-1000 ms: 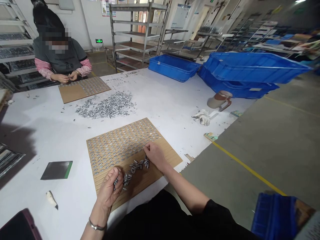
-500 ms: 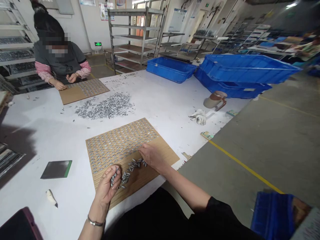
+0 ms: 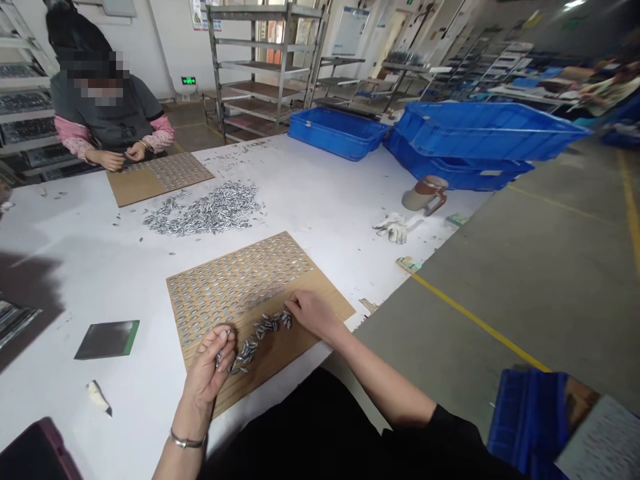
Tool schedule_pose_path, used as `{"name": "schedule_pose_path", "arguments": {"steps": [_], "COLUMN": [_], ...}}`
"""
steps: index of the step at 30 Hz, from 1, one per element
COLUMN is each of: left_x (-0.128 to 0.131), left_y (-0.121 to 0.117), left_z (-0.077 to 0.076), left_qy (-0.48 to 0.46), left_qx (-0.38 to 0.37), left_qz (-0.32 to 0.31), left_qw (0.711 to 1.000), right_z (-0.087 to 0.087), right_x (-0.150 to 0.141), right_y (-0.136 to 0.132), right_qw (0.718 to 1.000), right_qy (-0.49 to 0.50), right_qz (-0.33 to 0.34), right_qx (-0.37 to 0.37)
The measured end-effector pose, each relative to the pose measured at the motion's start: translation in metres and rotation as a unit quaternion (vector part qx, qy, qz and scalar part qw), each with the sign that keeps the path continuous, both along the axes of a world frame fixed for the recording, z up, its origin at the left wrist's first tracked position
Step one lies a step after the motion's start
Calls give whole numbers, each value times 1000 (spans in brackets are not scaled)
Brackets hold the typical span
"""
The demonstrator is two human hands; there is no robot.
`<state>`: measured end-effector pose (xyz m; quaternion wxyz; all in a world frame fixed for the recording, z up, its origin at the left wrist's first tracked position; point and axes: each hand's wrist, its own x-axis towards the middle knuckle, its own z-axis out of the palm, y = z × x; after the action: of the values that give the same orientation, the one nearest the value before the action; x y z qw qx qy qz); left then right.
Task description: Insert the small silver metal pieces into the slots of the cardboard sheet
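A brown board (image 3: 320, 293) lies in front of me, its far part covered by rows of small silvery leaf-shaped pieces (image 3: 235, 280). On the bare near part a loose strip of the same pieces (image 3: 250, 347) runs between my hands. My left hand (image 3: 213, 360), with a metal bracelet at the wrist, is curled around several of these pieces over the board's left side. Just beyond the right end of the loose strip, my right hand (image 3: 313, 312) has its thumb and forefinger pinched together; whatever is between the fingertips is too small to make out.
A large heap of silvery pieces (image 3: 215, 208) lies mid-table. Across from me a person (image 3: 107, 127) works over a similar board (image 3: 133, 187). Blue crates (image 3: 335, 133), a mug (image 3: 425, 193), white gloves (image 3: 393, 228), a dark plate (image 3: 107, 339) and a purple-edged case (image 3: 43, 453) are around.
My right hand has moved from the edge of the rows back toward the loose pieces, slightly right and nearer. My left hand remains curled around its pieces. The view has shifted slightly.
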<state>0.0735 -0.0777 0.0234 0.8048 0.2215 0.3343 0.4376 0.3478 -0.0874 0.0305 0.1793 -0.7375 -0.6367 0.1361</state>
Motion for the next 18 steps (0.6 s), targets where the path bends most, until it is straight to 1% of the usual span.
{"name": "schedule_pose_path", "arguments": {"steps": [3, 6, 8, 12, 15, 18], "left_x": [1, 2, 1, 0, 0, 0], "left_y": [-1, -1, -1, -1, -1, -1], "left_z": [0, -1, -2, -3, -4, -6], "left_qy": [10, 18, 23, 29, 35, 37], "left_qx": [5, 9, 10, 4, -1, -5], "left_qz": [-8, -6, -4, -12, -21, -18], "left_qw": [1000, 1000, 1000, 999, 999, 999], "right_z": [-7, -12, -13, -16, -18, -19], "right_x": [-13, -18, -11, 16, 31, 36], "right_y": [-1, 3, 6, 14, 22, 28], "right_qw": [1000, 999, 996, 988, 984, 984], "right_qy": [0, 39, 70, 139, 162, 153], "right_qz": [-17, -8, -6, -23, 9, 48], "right_qx": [2, 22, 46, 70, 77, 84]}}
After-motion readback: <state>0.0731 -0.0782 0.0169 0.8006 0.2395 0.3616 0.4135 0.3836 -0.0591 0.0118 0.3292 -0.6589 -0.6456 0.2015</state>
